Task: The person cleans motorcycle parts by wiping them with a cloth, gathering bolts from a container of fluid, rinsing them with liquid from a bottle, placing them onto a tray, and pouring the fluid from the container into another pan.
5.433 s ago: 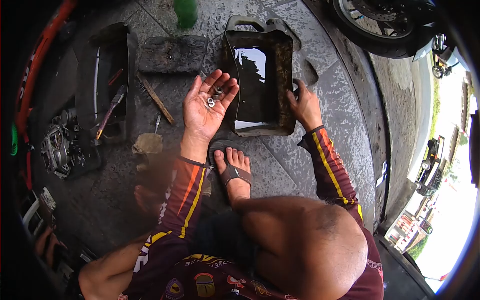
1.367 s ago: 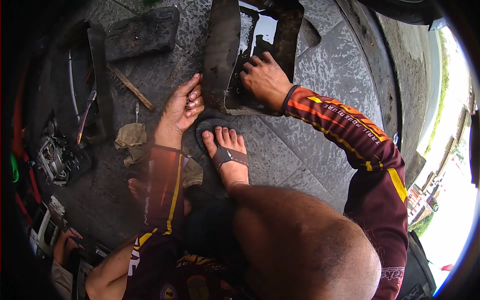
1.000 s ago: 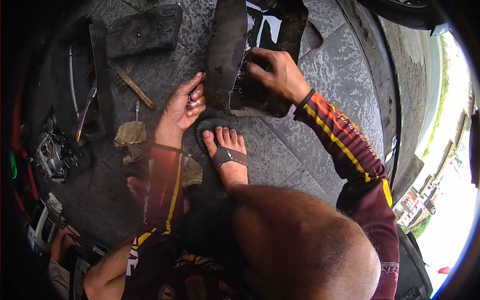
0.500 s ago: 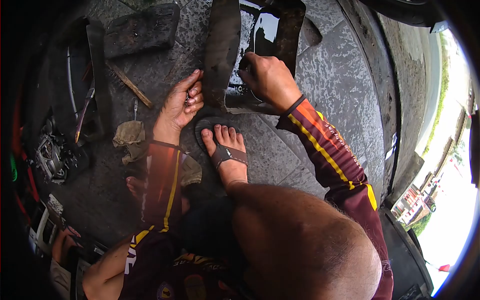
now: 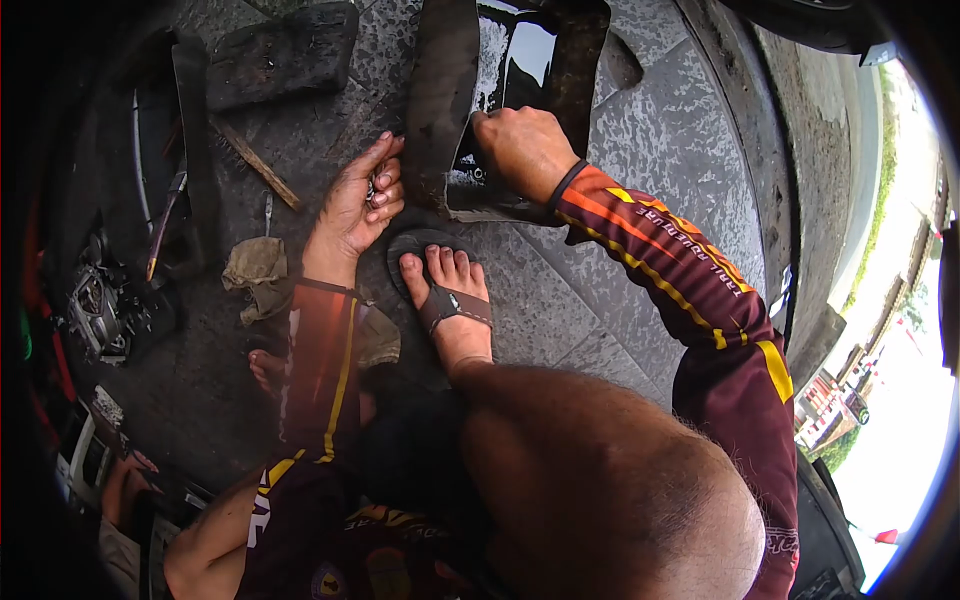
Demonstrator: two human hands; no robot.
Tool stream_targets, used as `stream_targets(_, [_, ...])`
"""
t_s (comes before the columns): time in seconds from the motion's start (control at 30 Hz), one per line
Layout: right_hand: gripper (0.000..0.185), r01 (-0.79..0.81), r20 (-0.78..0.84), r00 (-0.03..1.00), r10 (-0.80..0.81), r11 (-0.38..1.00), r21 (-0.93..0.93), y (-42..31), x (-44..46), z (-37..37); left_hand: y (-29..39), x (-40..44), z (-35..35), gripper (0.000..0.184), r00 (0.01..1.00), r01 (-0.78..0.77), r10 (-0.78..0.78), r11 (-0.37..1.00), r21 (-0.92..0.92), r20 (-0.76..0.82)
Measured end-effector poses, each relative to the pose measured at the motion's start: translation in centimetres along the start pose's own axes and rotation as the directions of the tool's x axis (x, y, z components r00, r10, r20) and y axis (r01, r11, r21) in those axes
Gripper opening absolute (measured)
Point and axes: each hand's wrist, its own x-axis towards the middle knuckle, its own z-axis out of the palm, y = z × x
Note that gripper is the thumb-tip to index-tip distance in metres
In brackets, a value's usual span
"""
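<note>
My left hand (image 5: 362,200) is beside the left wall of a dark, open-topped container (image 5: 442,105). Its fingers curl around small shiny metal pieces, too small to identify. Dark liquid (image 5: 530,55) with bright white reflections lies inside the container. Over its near end is my right hand (image 5: 525,150), palm down with the fingers bent into the opening. The fingertips are hidden, and whatever they may grip cannot be made out. Just below the container, my sandalled foot (image 5: 460,320) rests on the tiled floor.
A dark block (image 5: 285,55) and a wooden stick (image 5: 258,165) lie at upper left. Further left are a brush (image 5: 165,225), another dark container (image 5: 197,130) and a metal machine part (image 5: 100,310). A dirty rag (image 5: 257,275) lies near my left forearm. A tyre (image 5: 810,22) shows at top right.
My right hand has moved slightly left over the container, its wrist turned and its fingertips now out of sight. My left hand keeps its hold on the metal pieces, nearly still.
</note>
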Motion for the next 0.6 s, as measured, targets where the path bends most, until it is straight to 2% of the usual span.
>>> stream_targets(0.17, [0.012,0.097,0.065,0.993,-0.094,0.994,-0.040,0.0,0.4,-1.0,0.2,0.2,-0.3,0.043,1.000,0.003,-0.003,1.000,-0.004,0.030])
stream_targets(0.27, [0.012,0.074,0.078,0.995,-0.069,0.996,-0.056,0.0,0.6,-0.8,0.2,0.3,-0.9,0.051,0.997,0.017,-0.013,0.999,-0.050,0.070])
stream_targets(0.6, [0.014,0.029,0.079,0.997,-0.023,0.997,-0.074,-0.5,0.8,-0.9,0.4,0.2,-0.7,0.050,0.998,0.021,-0.019,0.999,-0.039,0.066])
